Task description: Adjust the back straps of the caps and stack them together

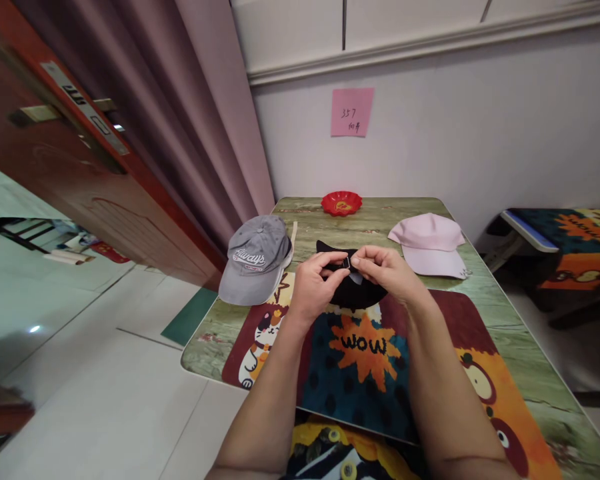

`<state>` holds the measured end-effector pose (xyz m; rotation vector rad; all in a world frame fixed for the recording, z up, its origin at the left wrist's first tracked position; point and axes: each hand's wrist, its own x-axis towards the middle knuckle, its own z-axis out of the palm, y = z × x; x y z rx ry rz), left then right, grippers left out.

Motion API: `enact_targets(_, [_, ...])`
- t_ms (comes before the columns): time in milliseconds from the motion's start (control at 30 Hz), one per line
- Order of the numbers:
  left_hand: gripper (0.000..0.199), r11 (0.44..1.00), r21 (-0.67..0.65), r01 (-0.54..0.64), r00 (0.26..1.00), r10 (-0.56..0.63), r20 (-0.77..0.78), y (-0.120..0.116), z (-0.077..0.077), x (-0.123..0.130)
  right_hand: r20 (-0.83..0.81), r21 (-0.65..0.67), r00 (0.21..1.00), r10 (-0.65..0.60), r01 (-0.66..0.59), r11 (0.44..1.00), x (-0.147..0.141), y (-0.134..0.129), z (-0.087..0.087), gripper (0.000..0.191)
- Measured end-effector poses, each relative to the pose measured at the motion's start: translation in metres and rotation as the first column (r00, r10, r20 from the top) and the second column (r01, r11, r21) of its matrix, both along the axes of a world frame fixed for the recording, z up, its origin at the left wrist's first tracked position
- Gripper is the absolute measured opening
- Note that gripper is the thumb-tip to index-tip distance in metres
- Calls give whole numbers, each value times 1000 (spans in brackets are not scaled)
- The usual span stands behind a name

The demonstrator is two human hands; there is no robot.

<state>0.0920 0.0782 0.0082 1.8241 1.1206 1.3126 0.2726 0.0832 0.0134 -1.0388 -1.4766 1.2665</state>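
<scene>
Pinching the black cap [356, 295] at its buckle [347, 263], the left hand [316, 280] and right hand [386, 269] seem mid-adjustment, the grey cap [254, 257] leftward and pink cap [430, 241] rightward lying untouched.

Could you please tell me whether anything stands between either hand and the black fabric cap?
Nothing visible does: the left hand and right hand pinch the black fabric cap at what looks like its metal buckle.

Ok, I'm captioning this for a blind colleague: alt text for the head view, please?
A person's left hand and right hand pinch a black cap at its small buckle, above a mat printed WOW on a table. A gray cap lies to the left, a pink cap to the right, and a red dish behind, near the wall.
</scene>
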Motion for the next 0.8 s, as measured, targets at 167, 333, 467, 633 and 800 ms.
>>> enact_targets(167, [23, 1000, 11, 26, 999, -26, -28, 0, 0, -1, 7, 14, 1000, 12, -13, 1000, 1, 0, 0, 40])
enact_targets(333, [25, 999, -51, 16, 1000, -17, -16, 1, -1, -2, -5, 21, 1000, -6, 6, 1000, -5, 1, -1, 42])
enact_targets(467, [37, 989, -150, -3, 990, 24, 137, 1, -2, -1, -13, 30, 1000, -23, 24, 999, -10, -1, 0, 41])
enact_targets(633, [25, 983, -184, 8, 977, 32, 210, 0, -1, -1, 11, 51, 1000, -23, 22, 998, -10, -2, 1, 38])
enact_targets(800, [20, 974, -222, -47, 971, 97, 217, 0, 1, -1, 177, 211, 981, -73, 35, 977, -11, -4, 3, 26])
